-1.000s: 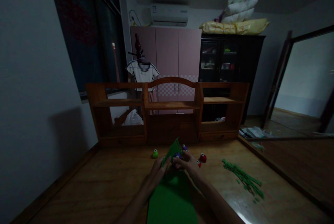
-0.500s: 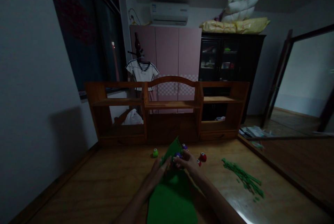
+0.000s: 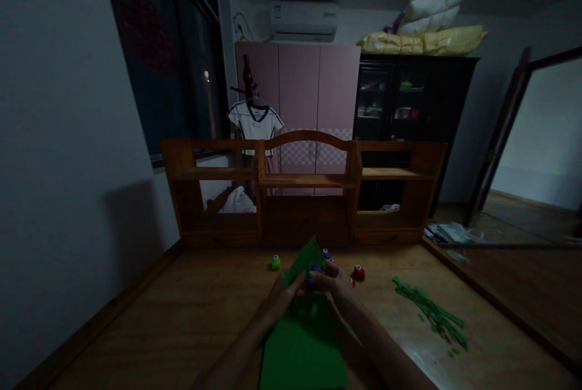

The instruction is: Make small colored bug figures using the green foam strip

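Green sheet point(image 3: 302, 347) lies on the wooden desk point(image 3: 182, 317), running from the near edge of view up between both forearms; its far end lifts off the surface and stands tilted at the hands. Left hand point(image 3: 282, 293) pinches the raised part of the sheet from the left, fingers closed on it. Right hand point(image 3: 335, 281) meets it from the right, fingers curled around a small purple punch point(image 3: 313, 270) pressed against the sheet's edge; light is dim, so how the punch sits on the sheet cannot be told exactly.

Just past the hands: a second purple piece point(image 3: 326, 253) peeks behind the sheet's top, a red punch point(image 3: 358, 273) sits just beside the right hand, a lime-green punch point(image 3: 275, 262) stands near the left, apart from the sheet.

To the right, well apart from the hands, a loose pile of green strips point(image 3: 431, 314) lies on the desk, small scraps scattered about it.

Farther back, a wooden shelf unit point(image 3: 304, 190) stands along the desk's far edge. Beyond it: a white shirt point(image 3: 254, 126) on a hanger, a pink wardrobe point(image 3: 300, 87), a dark glass-door cabinet point(image 3: 409, 99) with bedding point(image 3: 422, 35) stacked on top, an air conditioner point(image 3: 304, 21) high on the wall.
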Demonstrator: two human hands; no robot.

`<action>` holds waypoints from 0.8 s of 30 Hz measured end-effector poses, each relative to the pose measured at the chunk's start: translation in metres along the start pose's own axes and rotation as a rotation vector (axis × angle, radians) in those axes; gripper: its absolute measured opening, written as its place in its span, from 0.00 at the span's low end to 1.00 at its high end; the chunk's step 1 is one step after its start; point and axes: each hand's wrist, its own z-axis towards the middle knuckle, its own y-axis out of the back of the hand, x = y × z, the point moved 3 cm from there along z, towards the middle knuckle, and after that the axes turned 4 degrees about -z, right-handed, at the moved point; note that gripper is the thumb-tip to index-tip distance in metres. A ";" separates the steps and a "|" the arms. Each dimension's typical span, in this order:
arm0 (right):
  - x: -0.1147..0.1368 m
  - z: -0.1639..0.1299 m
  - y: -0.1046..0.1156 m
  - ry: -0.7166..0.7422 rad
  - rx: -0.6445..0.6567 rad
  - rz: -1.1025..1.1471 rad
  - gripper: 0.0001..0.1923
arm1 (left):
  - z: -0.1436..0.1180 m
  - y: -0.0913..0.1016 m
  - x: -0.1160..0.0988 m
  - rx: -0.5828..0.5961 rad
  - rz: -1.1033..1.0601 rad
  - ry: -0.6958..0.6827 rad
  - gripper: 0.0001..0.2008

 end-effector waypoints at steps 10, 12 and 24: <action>-0.016 0.007 0.004 -0.065 0.000 0.001 0.21 | -0.002 -0.006 -0.015 0.054 -0.048 -0.103 0.23; -0.018 0.007 0.003 -0.054 0.020 -0.044 0.20 | 0.000 -0.006 -0.015 0.071 -0.060 -0.152 0.23; -0.011 0.004 -0.004 -0.073 0.001 -0.154 0.20 | -0.006 0.006 -0.025 -0.141 0.054 -0.171 0.23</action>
